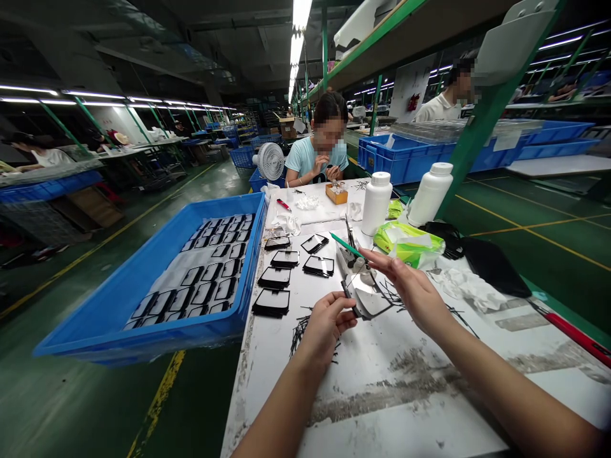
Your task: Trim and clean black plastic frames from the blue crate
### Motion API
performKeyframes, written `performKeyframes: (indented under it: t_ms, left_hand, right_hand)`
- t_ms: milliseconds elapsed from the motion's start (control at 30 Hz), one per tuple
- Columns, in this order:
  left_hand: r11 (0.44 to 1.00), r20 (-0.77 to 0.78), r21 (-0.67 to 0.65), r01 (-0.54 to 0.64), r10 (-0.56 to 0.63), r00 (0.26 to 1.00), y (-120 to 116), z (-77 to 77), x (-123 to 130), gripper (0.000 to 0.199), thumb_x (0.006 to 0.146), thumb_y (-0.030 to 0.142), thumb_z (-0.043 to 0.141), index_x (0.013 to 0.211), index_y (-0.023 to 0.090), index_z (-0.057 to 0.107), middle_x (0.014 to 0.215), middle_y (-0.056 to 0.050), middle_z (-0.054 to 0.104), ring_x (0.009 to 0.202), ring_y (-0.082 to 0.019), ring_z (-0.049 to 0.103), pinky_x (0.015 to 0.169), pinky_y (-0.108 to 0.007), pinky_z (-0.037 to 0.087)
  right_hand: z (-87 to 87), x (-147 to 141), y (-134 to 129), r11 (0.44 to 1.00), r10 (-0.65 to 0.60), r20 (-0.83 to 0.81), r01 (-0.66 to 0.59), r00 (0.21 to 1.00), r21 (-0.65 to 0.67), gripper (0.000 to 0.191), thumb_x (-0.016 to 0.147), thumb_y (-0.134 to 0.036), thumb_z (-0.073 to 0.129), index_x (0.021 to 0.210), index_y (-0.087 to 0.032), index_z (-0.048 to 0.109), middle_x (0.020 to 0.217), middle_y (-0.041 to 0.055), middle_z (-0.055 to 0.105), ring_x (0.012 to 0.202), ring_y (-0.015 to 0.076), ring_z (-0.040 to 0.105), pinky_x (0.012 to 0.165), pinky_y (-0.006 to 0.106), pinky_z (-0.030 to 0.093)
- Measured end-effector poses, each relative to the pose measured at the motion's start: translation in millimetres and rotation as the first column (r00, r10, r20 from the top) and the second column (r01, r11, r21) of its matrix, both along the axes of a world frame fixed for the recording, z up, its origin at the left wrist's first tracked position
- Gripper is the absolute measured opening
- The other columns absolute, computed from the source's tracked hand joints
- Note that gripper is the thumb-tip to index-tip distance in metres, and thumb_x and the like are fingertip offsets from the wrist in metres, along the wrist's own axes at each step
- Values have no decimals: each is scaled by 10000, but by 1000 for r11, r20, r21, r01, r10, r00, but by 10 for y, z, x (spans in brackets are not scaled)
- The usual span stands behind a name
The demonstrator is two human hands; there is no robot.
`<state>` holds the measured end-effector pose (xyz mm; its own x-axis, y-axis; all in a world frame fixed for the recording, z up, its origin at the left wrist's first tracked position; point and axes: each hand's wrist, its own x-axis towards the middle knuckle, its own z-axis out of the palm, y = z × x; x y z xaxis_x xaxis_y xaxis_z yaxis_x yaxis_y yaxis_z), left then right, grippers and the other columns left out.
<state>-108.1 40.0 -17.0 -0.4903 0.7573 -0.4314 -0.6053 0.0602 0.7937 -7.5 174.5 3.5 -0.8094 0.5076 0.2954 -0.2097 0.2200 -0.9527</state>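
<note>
From the head view, the left hand (324, 332) has its fingers (342, 318) curled shut on a dark strip (345, 290) at the edge of a glossy screen panel (368, 298), which lies over the white table (382, 407). The right hand (411, 287) pinches a green-handled pick (344, 245) just above the panel. Too much pressure could send the pick skidding across the glass, towards the black-framed screens (286, 267) nearby, while loose black trimmings (300, 334) could get under the panel.
</note>
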Motion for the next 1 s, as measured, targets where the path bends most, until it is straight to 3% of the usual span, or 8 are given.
performKeyframes:
  t_ms: [567,700,767,867,1000]
  left_hand:
    - [999,54,14,-30,30,998,0,1,1,366,647,219,732,896,176,468,771,11,573,590,-61,532,658,-214,446]
    - [998,58,14,-55,54,997,-6,-12,-10,361,653,222,732,892,177,465,810,4,586,619,-69,553,672,-219,457]
    - [997,54,8,-74,74,996,-13,-13,-14,347,659,225,728,879,174,466,824,1,588,641,-73,560,690,-224,462]
    - [997,27,-4,-81,81,996,-26,-4,-16,322,671,246,719,863,166,473,860,-13,593,684,-82,567,710,-230,460]
    - [997,-13,-3,-83,83,996,-27,7,-18,344,659,277,727,863,165,475,874,-20,594,707,-93,571,718,-233,451]
  right_hand:
    - [-3,2,22,999,6,-31,-7,1000,-51,393,977,-464,323,1216,-319,600,1320,-22,496,1312,193,369,1162,419,230]
    - [23,1,90,996,-68,-147,57,987,-73,394,985,-454,306,1235,-318,578,1346,-23,468,1306,188,375,1129,408,305]
    - [24,-9,145,989,-151,-171,148,974,-28,400,987,-455,293,1273,-325,540,1386,-37,420,1339,179,321,1130,402,306]
    - [-21,-38,211,951,-259,-93,271,961,147,412,987,-463,289,1330,-331,476,1414,-55,377,1355,168,287,1156,409,247]
    - [-128,-95,230,900,-273,37,241,961,362,435,985,-470,272,1345,-312,458,1403,-59,391,1358,160,276,1173,426,175]
